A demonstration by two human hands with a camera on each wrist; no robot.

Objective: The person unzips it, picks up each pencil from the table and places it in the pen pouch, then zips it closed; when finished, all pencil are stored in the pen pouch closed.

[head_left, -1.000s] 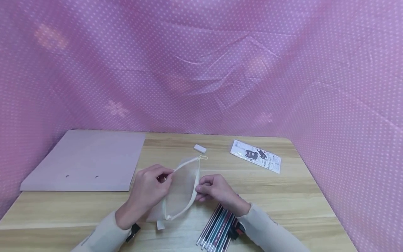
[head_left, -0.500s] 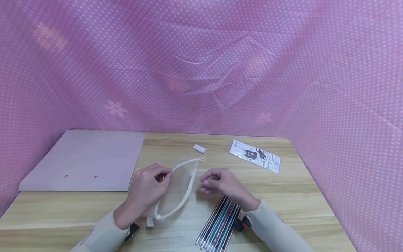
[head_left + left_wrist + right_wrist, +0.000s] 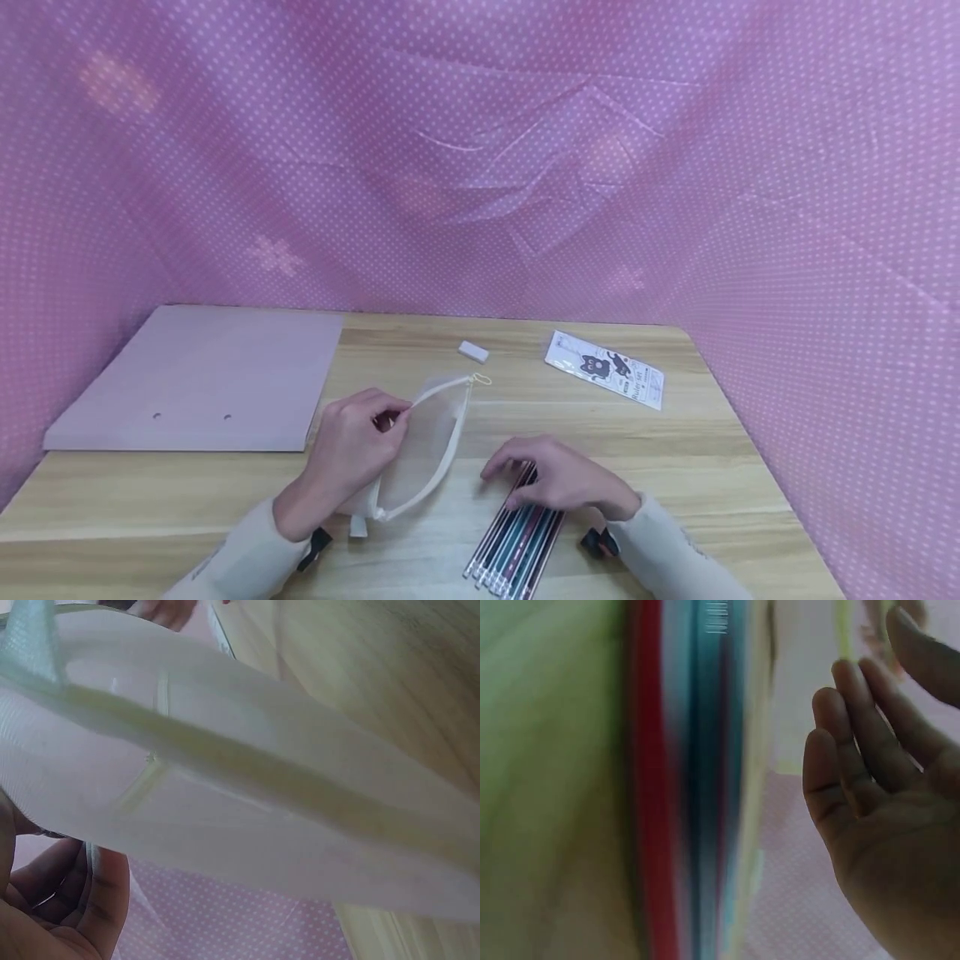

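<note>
My left hand (image 3: 352,442) pinches one edge of a translucent zip pouch (image 3: 423,454), whose mouth gapes toward the right. The left wrist view shows the sheer pouch wall (image 3: 247,847) close up, with the curled left fingers (image 3: 105,900) at its edge. Over the far ends of a bundle of striped pencils (image 3: 513,542) hovers my right hand (image 3: 570,475), thumb and fingers spread apart. In the right wrist view the pencils (image 3: 705,787) run beside the right hand (image 3: 892,772), whose fingers are loosely extended; its palm has nothing in it.
A white eraser (image 3: 473,352) lies beyond the pouch, and a packaged ruler set (image 3: 604,369) is at the back right. A large pale folder (image 3: 202,375) covers the back left of the wooden table (image 3: 690,483). Pink dotted cloth (image 3: 480,167) hangs around it.
My right hand has let go of the pouch's right edge and moved right and nearer, over the pencils. The left hand keeps its pinch; the pouch's near end has shifted slightly left.
</note>
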